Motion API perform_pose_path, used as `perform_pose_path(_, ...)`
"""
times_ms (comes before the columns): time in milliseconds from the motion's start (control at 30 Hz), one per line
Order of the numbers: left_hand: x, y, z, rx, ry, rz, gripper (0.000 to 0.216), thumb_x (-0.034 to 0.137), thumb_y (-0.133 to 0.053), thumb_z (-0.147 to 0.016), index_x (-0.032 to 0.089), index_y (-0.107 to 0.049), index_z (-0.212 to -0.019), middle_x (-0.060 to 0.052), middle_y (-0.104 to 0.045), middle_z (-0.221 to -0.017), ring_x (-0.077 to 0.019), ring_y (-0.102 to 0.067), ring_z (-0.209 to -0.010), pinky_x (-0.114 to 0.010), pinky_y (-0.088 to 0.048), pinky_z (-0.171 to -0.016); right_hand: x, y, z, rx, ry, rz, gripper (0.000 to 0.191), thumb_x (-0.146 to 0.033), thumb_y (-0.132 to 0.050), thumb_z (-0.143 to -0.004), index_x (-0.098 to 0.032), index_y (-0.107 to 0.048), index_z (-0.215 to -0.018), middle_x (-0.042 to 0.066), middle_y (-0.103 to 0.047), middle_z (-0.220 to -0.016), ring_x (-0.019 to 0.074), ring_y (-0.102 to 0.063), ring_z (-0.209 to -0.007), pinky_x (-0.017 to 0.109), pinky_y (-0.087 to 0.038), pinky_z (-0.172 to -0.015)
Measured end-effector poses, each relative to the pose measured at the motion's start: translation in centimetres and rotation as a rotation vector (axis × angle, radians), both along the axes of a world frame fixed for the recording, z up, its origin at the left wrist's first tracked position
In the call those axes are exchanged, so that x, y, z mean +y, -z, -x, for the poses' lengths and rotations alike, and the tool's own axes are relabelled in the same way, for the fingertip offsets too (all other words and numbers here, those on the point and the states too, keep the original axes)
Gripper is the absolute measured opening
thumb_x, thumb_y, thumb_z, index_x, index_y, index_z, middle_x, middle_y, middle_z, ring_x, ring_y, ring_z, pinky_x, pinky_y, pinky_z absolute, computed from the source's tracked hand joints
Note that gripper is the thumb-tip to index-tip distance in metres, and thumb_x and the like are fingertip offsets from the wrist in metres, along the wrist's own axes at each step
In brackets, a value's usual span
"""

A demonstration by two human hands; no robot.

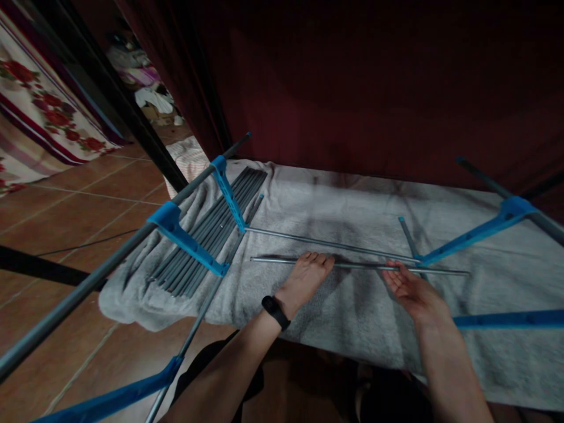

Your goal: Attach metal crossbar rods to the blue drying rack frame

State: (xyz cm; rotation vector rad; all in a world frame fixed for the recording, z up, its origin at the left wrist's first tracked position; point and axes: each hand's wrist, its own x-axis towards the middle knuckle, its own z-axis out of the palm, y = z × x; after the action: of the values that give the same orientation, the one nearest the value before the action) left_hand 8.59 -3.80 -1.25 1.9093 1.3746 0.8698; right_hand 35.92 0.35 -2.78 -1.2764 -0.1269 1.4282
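A loose thin metal rod [356,265] lies roughly level across the middle, above the grey blanket. My left hand [311,270], with a black band on its wrist, is closed over this rod left of its middle, knuckles up. My right hand [408,288] is turned palm up, its fingers curled at the same rod nearer the right end. Just beyond runs another metal rod [326,241], joining the two side frames. Blue plastic brackets [189,238] join the grey tubes [118,264] on the left; a similar blue bracket [473,238] stands on the right.
Several grey tubes [211,229] lie bundled on the blanket [352,341] at the left. A dark red curtain [352,88] hangs behind. Dark bars [136,123] cross the left side above a tiled floor [66,229]. Another blue bracket [515,319] is near my right forearm.
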Motion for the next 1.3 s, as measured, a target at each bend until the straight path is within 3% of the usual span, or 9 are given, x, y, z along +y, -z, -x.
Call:
perform_pose_path(167, 0.0, -0.1, 0.0, -0.031, -0.007, -0.031, 0.036, 0.001, -0.048, -0.087, 0.021, -0.073, -0.103, -0.014, -0.069, -0.098, -0.0308, -0.064, -0.108, -0.046, -0.035, -0.115, -0.1, 0.2, 0.1, -0.016, -0.007, -0.021, 0.021, -0.007, -0.054, -0.098, -0.017, -0.067, -0.085, 0.002, -0.072, -0.085, 0.0109, -0.073, -0.076, 0.024, -0.066, -0.077)
perform_pose_path(400, 0.3, 0.6, 0.5, -0.243, -0.091, 0.028, 0.036, 0.002, -0.057, -0.082, 0.024, -0.074, -0.105, -0.010, -0.072, -0.096, -0.0294, -0.064, -0.107, -0.043, -0.029, -0.120, -0.1, -0.3, 0.3, 0.017, -0.012, -0.016, 0.021, -0.005, -0.053, -0.097, -0.018, -0.067, -0.086, 0.002, -0.073, -0.085, 0.0115, -0.073, -0.077, 0.024, -0.065, -0.080)
perform_pose_path(633, 1.2, 0.5, 2.7, -0.240, -0.186, 0.048, 0.043, -0.008, -0.053, -0.074, 0.025, -0.076, -0.091, -0.010, -0.072, -0.096, -0.0294, -0.066, -0.110, -0.041, -0.026, -0.121, 0.2, -0.2, -0.7, 0.047, 0.079, -0.027, 0.024, -0.003, -0.051, -0.096, -0.018, -0.067, -0.085, 0.002, -0.074, -0.083, 0.0113, -0.074, -0.076, 0.024, -0.065, -0.078)
perform_pose_path(800, 2.1, 0.4, 4.2, -0.254, -0.218, 0.090, 0.051, -0.011, -0.052, -0.068, 0.026, -0.077, -0.092, -0.009, -0.072, -0.093, -0.0295, -0.067, -0.111, -0.040, -0.027, -0.121, 0.3, 0.2, -1.4, 0.076, 0.120, -0.082, 0.023, -0.002, -0.052, -0.097, -0.018, -0.067, -0.088, 0.001, -0.075, -0.082, 0.0105, -0.074, -0.075, 0.025, -0.065, -0.079)
perform_pose_path(967, 3.1, 1.0, 6.0, 0.039, -0.156, 0.057, 0.051, -0.007, -0.052, -0.069, 0.028, -0.077, -0.097, -0.010, -0.074, -0.102, -0.0313, -0.065, -0.111, -0.045, -0.030, -0.118, 0.3, 0.3, -2.2, 0.106, 0.185, -0.109, 0.026, -0.004, -0.050, -0.099, -0.017, -0.067, -0.085, 0.001, -0.075, -0.080, 0.0098, -0.074, -0.072, 0.023, -0.064, -0.076)
perform_pose_path(1100, 3.7, 1.6, 7.5, 0.161, -0.192, -0.024, 0.046, -0.004, -0.053, -0.069, 0.028, -0.076, -0.094, -0.010, -0.075, -0.101, -0.0314, -0.067, -0.107, -0.045, -0.038, -0.112, 0.2, 0.3, -2.6, 0.085, 0.227, -0.154, 0.027, -0.001, -0.051, -0.097, -0.018, -0.067, -0.084, -0.001, -0.075, -0.078, 0.0091, -0.073, -0.071, 0.021, -0.063, -0.073)
perform_pose_path(1300, 3.7, 0.9, 7.7, 0.443, -0.104, -0.008, 0.044, 0.002, -0.043, -0.084, 0.022, -0.073, -0.110, -0.012, -0.075, -0.114, -0.0299, -0.068, -0.111, -0.045, -0.044, -0.105, 0.4, 0.6, -2.3, 0.071, 0.290, -0.161, 0.024, -0.001, -0.067, -0.088, -0.020, -0.065, -0.074, -0.003, -0.075, -0.075, 0.0091, -0.071, -0.065, 0.018, -0.060, -0.067)
